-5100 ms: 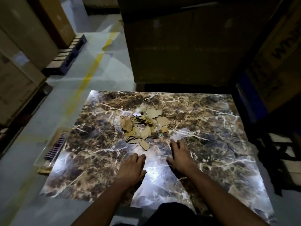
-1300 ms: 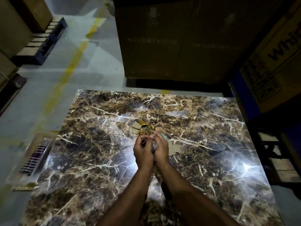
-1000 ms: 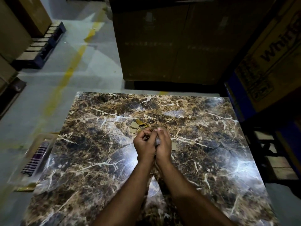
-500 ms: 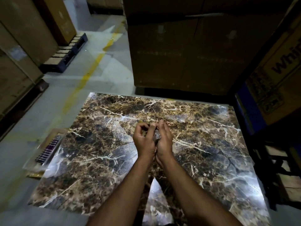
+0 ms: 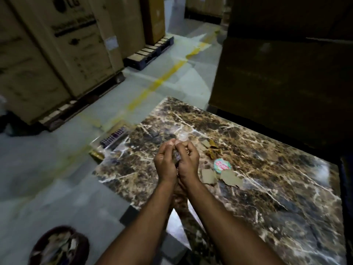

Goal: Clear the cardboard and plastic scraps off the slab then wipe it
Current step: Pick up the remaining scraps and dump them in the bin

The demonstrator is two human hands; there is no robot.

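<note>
A brown marble slab (image 5: 267, 188) with white veins lies on the floor. My left hand (image 5: 165, 163) and my right hand (image 5: 188, 163) are cupped together above the slab's left part, closed around a bundle of scraps (image 5: 176, 157) that mostly stays hidden between them. Loose on the slab to the right lie two flat cardboard pieces (image 5: 209, 175) (image 5: 231, 178), a round pink and green plastic lid (image 5: 222, 165), and a few small cardboard bits (image 5: 211, 148) farther back.
A dark round bin (image 5: 59, 245) holding scraps sits on the floor at the lower left. A clear plastic package (image 5: 112, 139) lies by the slab's left edge. Large cardboard boxes (image 5: 63, 44) on pallets stand left; a dark box (image 5: 286, 73) stands behind the slab.
My hands gathered the pile and lifted it off the slab, cupped together. The view has swung left, bringing the bin into sight and showing the pieces left lying on the slab.
</note>
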